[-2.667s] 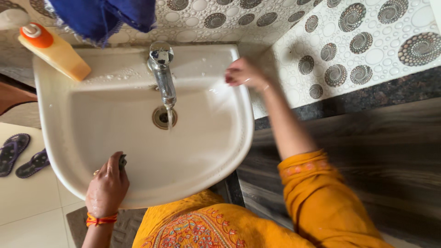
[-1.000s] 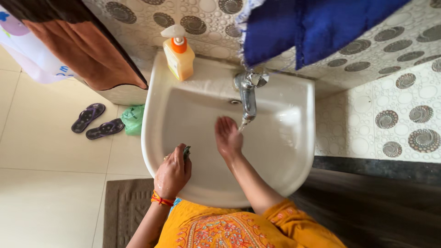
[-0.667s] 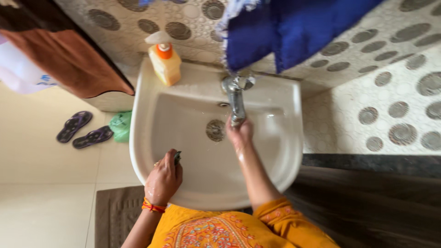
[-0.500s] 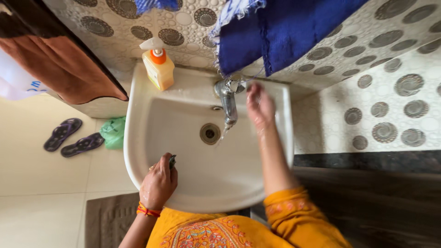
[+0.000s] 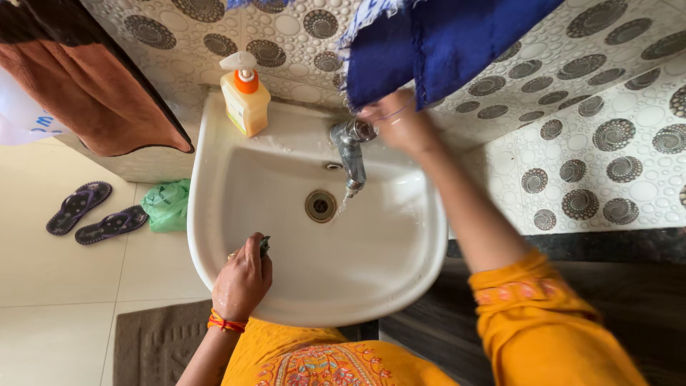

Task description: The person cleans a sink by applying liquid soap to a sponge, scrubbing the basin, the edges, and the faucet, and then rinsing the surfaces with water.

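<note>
Looking down at a white wash basin [image 5: 236, 164] from my head cam. My right hand [image 5: 397, 123] is up at the back of the basin, right on the handle end of the chrome tap [image 5: 349, 151]. It's motion-blurred, so I honestly can't tell whether the fingers are wrapped around the handle or just resting against it. A thin trickle of water comes off the spout, landing just beside the drain [image 5: 321, 206].

My left hand [image 5: 243, 279] sits on the front rim of the basin, fingers curled tight around a small dark scrub pad [image 5: 264, 246], of which only a corner pokes out above my knuckles, over the inside edge of the bowl. There's a red-orange thread band on that wrist.

Around all this: an orange soap pump bottle [image 5: 244, 101] stands upright on the back left corner of the basin, a blue towel [image 5: 443, 39] hangs on the patterned tile wall right above the tap, touching my right hand, and a brown cloth [image 5: 93, 93] hangs off to the left. On the floor, a green bag [image 5: 168, 206] lies just beside the basin, with a pair of purple slippers [image 5: 93, 214] further left.
</note>
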